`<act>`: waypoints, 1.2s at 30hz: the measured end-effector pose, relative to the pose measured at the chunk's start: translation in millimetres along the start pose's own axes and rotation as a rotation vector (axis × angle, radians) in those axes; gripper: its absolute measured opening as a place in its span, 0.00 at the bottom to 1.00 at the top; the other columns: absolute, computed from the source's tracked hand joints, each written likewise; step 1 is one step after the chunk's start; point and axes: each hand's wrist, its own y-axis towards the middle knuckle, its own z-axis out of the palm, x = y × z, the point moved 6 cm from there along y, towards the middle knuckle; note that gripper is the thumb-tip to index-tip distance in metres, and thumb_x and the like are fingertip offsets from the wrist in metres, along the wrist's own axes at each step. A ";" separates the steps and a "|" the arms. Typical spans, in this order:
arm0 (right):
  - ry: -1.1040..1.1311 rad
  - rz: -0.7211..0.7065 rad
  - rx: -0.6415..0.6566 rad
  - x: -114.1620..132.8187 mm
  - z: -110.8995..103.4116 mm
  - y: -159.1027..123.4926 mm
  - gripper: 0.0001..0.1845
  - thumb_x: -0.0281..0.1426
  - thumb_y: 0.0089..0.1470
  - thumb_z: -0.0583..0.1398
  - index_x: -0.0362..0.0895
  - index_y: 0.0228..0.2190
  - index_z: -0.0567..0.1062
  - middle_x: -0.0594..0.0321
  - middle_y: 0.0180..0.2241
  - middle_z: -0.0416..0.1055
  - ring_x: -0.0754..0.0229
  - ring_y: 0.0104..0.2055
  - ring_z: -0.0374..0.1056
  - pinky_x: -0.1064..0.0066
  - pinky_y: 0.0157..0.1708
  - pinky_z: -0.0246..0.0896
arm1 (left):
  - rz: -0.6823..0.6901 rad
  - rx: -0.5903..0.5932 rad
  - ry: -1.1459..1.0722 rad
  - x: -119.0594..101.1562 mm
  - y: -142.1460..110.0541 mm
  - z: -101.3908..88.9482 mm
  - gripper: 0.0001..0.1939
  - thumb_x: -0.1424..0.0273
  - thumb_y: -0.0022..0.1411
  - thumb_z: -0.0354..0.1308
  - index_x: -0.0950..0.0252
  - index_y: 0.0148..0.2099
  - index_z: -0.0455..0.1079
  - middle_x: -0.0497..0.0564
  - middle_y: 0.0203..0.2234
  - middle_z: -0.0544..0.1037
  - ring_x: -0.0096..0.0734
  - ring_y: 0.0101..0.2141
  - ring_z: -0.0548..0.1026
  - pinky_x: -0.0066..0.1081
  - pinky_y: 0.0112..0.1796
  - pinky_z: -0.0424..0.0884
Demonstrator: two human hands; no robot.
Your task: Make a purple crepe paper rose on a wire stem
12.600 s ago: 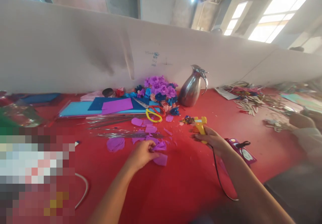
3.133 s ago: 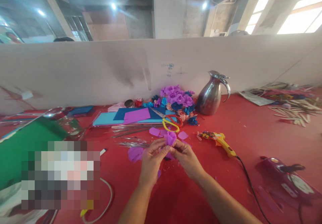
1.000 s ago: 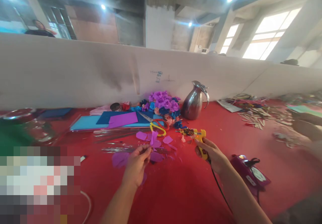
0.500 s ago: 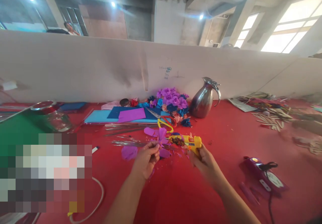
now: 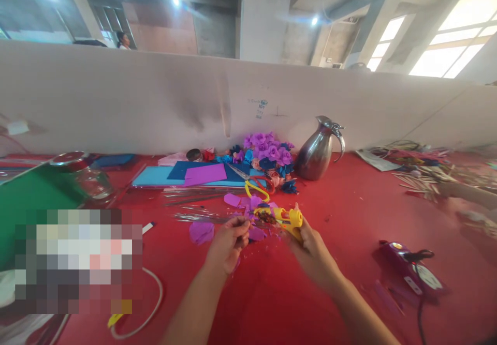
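Note:
My left hand pinches a purple paper flower at its base, over the red table. My right hand is wrapped round the handle of a yellow glue gun. The gun's grimy nozzle end points left and meets the flower; whether it touches cannot be made out. Loose purple paper petals lie around and beneath, with a stack of them left of my left hand. Scissors with yellow and red handles lie just behind.
A steel jug stands near the partition, right of finished paper flowers. Wires and coloured sheets lie left. A purple power strip sits right, a glass jar far left. Another person's arm reaches in at right.
Earlier both hands held the flower while the glue gun lay on the table. My right hand has since picked up the gun and brought it left to the flower.

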 end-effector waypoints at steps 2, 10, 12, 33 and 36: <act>-0.030 -0.013 -0.001 0.9 0.3 -0.5 0.12 0.38 0.56 0.52 0.45 0.39 0.66 0.66 0.22 0.65 0.63 0.22 0.59 0.75 0.21 0.48 | 0.001 0.001 0.002 0.4 0.2 0.0 0.15 0.75 0.34 0.70 0.68 0.27 0.69 0.41 0.17 0.67 0.13 0.15 0.60 0.18 0.18 0.54; -0.100 -0.024 -0.025 4.4 -3.6 -0.2 0.11 0.38 0.56 0.51 0.44 0.37 0.65 0.68 0.21 0.65 0.64 0.21 0.60 0.75 0.21 0.50 | 0.003 0.010 0.010 -1.5 -0.4 1.7 0.16 0.73 0.33 0.71 0.69 0.26 0.68 0.42 0.17 0.66 0.13 0.16 0.59 0.18 0.18 0.53; -0.102 -0.035 -0.038 5.8 -5.0 -0.7 0.11 0.39 0.57 0.51 0.44 0.36 0.65 0.68 0.21 0.64 0.64 0.21 0.59 0.75 0.21 0.49 | 0.008 0.009 0.009 -2.1 -0.7 2.1 0.16 0.73 0.33 0.71 0.69 0.26 0.69 0.42 0.17 0.67 0.13 0.16 0.59 0.18 0.18 0.53; -0.139 -0.031 -0.037 -1.7 -10.2 -5.8 0.12 0.40 0.55 0.52 0.44 0.34 0.65 0.69 0.19 0.63 0.65 0.19 0.56 0.76 0.19 0.48 | 0.045 -0.004 0.004 -4.8 0.4 -0.8 0.15 0.72 0.34 0.72 0.68 0.24 0.70 0.42 0.16 0.66 0.13 0.16 0.59 0.17 0.17 0.55; -0.127 0.008 -0.078 -14.7 -21.9 -2.8 0.14 0.42 0.54 0.54 0.44 0.34 0.67 0.69 0.19 0.64 0.65 0.19 0.56 0.75 0.20 0.49 | 0.039 -0.021 -0.001 -4.5 0.1 -1.9 0.14 0.74 0.35 0.71 0.68 0.25 0.70 0.42 0.17 0.66 0.13 0.16 0.60 0.17 0.18 0.56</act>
